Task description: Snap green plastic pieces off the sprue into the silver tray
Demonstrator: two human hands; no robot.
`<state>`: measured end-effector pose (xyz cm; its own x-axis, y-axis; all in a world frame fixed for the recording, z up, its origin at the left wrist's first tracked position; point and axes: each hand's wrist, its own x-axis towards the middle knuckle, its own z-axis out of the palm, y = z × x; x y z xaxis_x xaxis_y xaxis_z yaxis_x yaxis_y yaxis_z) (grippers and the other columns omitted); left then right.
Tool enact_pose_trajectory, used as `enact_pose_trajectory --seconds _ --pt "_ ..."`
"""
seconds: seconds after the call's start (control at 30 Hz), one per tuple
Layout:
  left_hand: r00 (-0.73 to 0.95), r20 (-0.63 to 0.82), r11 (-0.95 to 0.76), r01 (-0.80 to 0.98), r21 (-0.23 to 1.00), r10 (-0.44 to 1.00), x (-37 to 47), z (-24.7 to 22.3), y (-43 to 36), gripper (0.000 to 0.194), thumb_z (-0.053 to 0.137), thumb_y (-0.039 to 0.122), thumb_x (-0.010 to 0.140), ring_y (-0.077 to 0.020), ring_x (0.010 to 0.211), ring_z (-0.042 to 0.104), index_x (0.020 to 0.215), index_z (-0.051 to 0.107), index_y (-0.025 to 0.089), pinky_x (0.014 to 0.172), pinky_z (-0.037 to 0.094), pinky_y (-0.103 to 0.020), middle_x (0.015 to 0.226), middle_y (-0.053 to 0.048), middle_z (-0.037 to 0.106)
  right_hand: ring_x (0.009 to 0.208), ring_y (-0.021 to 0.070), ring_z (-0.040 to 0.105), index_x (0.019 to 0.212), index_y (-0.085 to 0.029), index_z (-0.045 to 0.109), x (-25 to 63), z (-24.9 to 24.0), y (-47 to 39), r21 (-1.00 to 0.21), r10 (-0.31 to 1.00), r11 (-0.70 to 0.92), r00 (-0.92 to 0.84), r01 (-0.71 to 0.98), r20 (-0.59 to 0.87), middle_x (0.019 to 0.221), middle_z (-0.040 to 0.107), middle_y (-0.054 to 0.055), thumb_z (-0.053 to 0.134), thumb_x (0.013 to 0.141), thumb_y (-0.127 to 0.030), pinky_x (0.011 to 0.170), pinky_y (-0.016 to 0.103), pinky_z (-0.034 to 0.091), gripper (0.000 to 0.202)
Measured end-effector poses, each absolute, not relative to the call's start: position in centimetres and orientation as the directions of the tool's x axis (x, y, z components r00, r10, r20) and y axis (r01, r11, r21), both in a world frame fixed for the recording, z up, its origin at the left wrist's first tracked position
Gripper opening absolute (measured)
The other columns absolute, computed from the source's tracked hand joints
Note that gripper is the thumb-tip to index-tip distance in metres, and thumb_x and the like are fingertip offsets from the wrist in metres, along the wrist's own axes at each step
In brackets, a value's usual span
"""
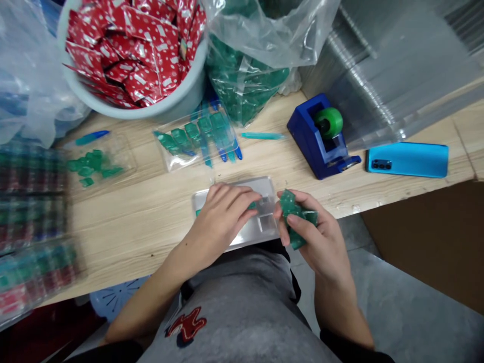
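Observation:
Over a clear plastic tray point(267, 233) at the table's front edge, my left hand point(223, 212) bends its fingers around a small green translucent piece point(252, 205). Another bit of green shows by the tray's left side, and my palm hides much of the tray. Just right of the tray, my right hand point(321, 232) is closed on several green translucent pieces point(298, 219), pressed between thumb and fingers. Farther back lies a clear tray point(170, 162) with a row of similar green pieces. To its left, a clear tray point(130, 156) holds loose green pieces.
A light-blue tub point(132, 113) of red packets stands behind, beside a plastic bag point(245, 91) of green pieces. Rightward are a blue tape dispenser point(310, 136), a blue phone point(412, 160) and stacked clear trays point(378, 75). Filled packs point(34, 201) line the left; pens point(262, 136) lie mid-table.

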<state>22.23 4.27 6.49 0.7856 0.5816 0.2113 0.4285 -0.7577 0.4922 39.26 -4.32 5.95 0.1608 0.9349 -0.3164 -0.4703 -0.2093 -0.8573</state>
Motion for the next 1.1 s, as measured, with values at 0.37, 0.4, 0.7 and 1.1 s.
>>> enact_pose_trajectory --seconds 0.37,0.4,0.7,1.1 --pt "0.548 0.039 -0.187 0.218 0.958 0.836 22.7 8.2 2.8 0.012 0.066 0.02 0.088 -0.0105 0.093 0.061 0.097 0.059 0.023 0.084 0.049 -0.02 0.095 0.001 0.062 0.066 0.0057 0.061 0.113 -0.028 0.066 37.7 7.4 -4.9 -0.983 0.977 -0.083 0.207 0.164 -0.048 0.1 0.072 -0.003 0.063 0.089 -0.015 0.069 0.021 0.052 0.028" --pt "0.539 0.01 -0.128 0.183 0.975 0.842 22.7 8.1 2.7 0.011 0.066 0.018 0.088 -0.0105 0.091 0.061 0.094 0.058 0.023 0.083 0.049 -0.021 0.093 0.001 0.061 0.072 0.0067 0.063 0.112 -0.029 0.066 37.7 7.4 -4.9 -0.98 0.978 -0.061 0.209 0.189 -0.02 0.1 0.072 -0.003 0.063 0.088 -0.014 0.072 0.021 0.053 0.028" --pt "0.572 0.019 -0.104 0.116 0.988 0.82 21.8 8.2 2.7 0.009 0.061 0.012 0.089 -0.0118 0.085 0.061 0.089 0.059 0.021 0.078 0.05 -0.023 0.087 0.0 0.06 0.057 0.0049 0.059 0.102 -0.028 0.071 37.9 7.6 -4.6 -0.996 0.967 -0.09 0.24 0.003 -0.086 0.088 0.072 -0.005 0.068 0.087 -0.02 0.056 0.019 0.05 0.017" --pt "0.716 0.089 -0.326 0.201 0.924 0.692 20.9 9.0 3.1 0.014 0.054 0.012 0.092 -0.0166 0.085 0.061 0.094 0.054 0.026 0.074 0.053 -0.032 0.091 -0.003 0.062 0.055 0.0078 0.059 0.096 -0.025 0.071 38.7 7.5 -4.8 -0.979 0.993 -0.115 0.009 -0.169 -0.119 0.075 0.068 -0.002 0.066 0.088 -0.023 0.054 0.021 0.05 0.01"
